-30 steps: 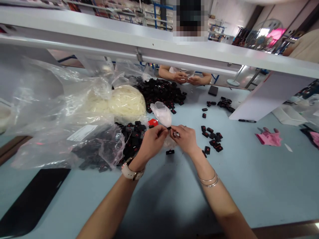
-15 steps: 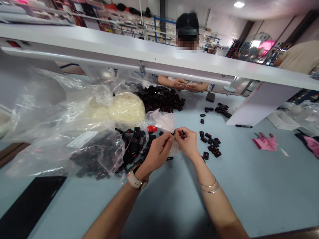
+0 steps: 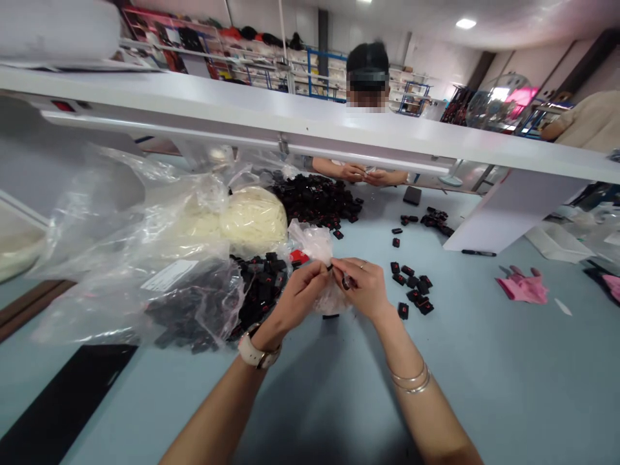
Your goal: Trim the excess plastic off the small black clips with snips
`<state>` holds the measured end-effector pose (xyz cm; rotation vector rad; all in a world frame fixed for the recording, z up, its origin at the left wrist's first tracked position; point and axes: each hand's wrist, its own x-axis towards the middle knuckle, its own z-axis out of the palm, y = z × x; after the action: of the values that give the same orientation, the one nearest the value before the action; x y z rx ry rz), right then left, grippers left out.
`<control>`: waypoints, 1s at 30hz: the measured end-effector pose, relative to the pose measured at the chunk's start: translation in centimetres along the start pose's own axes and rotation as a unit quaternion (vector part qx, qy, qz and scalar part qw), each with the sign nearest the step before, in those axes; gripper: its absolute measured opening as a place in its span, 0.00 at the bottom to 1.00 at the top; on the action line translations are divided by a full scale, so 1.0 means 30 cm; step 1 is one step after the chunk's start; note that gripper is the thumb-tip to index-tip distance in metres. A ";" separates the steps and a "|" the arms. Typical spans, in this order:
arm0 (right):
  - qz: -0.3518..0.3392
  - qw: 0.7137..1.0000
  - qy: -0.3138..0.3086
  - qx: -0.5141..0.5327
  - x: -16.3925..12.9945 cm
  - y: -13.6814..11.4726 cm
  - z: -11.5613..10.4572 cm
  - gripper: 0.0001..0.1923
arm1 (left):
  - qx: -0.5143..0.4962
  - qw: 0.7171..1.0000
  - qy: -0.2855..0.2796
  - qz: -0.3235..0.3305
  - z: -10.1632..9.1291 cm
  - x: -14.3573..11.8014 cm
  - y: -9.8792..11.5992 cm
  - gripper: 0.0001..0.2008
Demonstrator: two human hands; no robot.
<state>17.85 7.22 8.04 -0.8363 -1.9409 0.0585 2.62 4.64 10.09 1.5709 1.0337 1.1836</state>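
My left hand (image 3: 303, 290) and my right hand (image 3: 365, 287) meet over the table, fingertips pinched together. A small black piece (image 3: 330, 267) shows between them; its exact kind is too small to make out. Another dark bit (image 3: 347, 282) is tucked among my right fingers. Right behind and below the hands lies a clear plastic bag (image 3: 312, 240) with pale contents. Beside my left hand is a heap of black plastic parts (image 3: 264, 278) with red marks, along with a red piece (image 3: 299, 256). Several similar black parts (image 3: 411, 282) lie loose to the right.
Large clear bags (image 3: 194, 310) cover the left side, one holding cream-coloured pieces (image 3: 254, 219). A white shelf (image 3: 290, 110) crosses above the table. Opposite, a co-worker's hands (image 3: 365, 174) work behind another black pile (image 3: 317, 200). A pink glove (image 3: 523, 286) and a pen (image 3: 478, 253) lie at right.
The camera view has shifted slightly, so the scene sits lower. My hands remain pinched together, my right fingers now closer over the left fingertips at the small black piece.
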 end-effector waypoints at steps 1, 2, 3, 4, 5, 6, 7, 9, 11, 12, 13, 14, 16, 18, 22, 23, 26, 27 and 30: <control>-0.009 1.000 -0.002 -0.010 -0.004 0.002 0.001 0.13 | 0.010 1.000 -0.010 0.003 0.000 -0.001 0.002 0.15; -0.015 1.000 0.000 -0.019 -0.007 0.004 0.003 0.13 | 0.020 1.000 -0.019 0.007 0.000 -0.001 0.004 0.15; -0.017 0.999 0.005 -0.028 -0.010 0.005 0.005 0.12 | 0.030 0.999 -0.026 0.011 0.002 -0.002 0.006 0.16; -0.014 0.999 0.010 -0.035 -0.010 0.004 0.008 0.12 | 0.039 0.999 -0.028 0.018 0.004 -0.003 0.008 0.15; -0.005 0.999 0.015 -0.041 -0.010 0.003 0.012 0.11 | 0.047 0.998 -0.025 0.025 0.007 -0.003 0.008 0.15; 0.010 0.999 0.021 -0.043 -0.009 0.001 0.015 0.11 | 0.054 0.998 -0.021 0.031 0.011 -0.004 0.008 0.15; 0.029 0.998 0.025 -0.043 -0.007 -0.001 0.019 0.10 | 0.060 0.997 -0.014 0.036 0.016 -0.004 0.007 0.14; 0.066 0.997 0.034 -0.032 -0.003 -0.007 0.024 0.10 | 0.069 0.997 0.000 0.044 0.026 -0.007 0.004 0.14; 0.100 0.994 0.040 -0.011 0.003 -0.013 0.024 0.11 | 0.073 0.996 0.005 0.045 0.036 -0.011 0.003 0.14; 0.117 0.992 0.042 0.001 0.006 -0.017 0.022 0.11 | 0.072 0.996 0.004 0.044 0.041 -0.014 0.003 0.14; 0.135 0.990 0.043 0.014 0.008 -0.021 0.019 0.11 | 0.072 0.996 0.002 0.044 0.046 -0.018 0.005 0.14; 0.154 0.987 0.043 0.028 0.011 -0.025 0.015 0.11 | 0.072 0.996 -0.001 0.046 0.050 -0.021 0.007 0.14; 0.197 0.978 0.041 0.059 0.015 -0.033 0.007 0.11 | 0.075 0.996 -0.002 0.056 0.057 -0.027 0.012 0.13; 0.240 0.965 0.039 0.096 0.019 -0.039 0.002 0.11 | 0.079 0.994 -0.002 0.072 0.063 -0.031 0.016 0.13; 0.313 0.933 0.042 0.172 0.026 -0.045 0.003 0.13 | 0.086 0.992 -0.002 0.089 0.071 -0.037 0.015 0.14; 0.324 0.926 0.044 0.188 0.027 -0.046 0.004 0.13 | 0.088 0.992 -0.001 0.092 0.073 -0.038 0.014 0.14; 0.335 0.917 0.052 0.208 0.028 -0.050 0.008 0.13 | 0.088 0.991 -0.004 0.104 0.071 -0.041 0.013 0.13; 0.331 0.920 0.056 0.203 0.028 -0.052 0.010 0.13 | 0.085 0.991 -0.006 0.106 0.069 -0.042 0.014 0.13; 0.286 0.943 0.087 0.144 0.023 -0.060 0.014 0.12 | 0.060 0.994 0.004 0.089 0.055 -0.039 0.018 0.14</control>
<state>16.37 6.38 9.04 -1.1362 -1.4267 0.5809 4.04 3.11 10.09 1.7835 1.0015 1.2675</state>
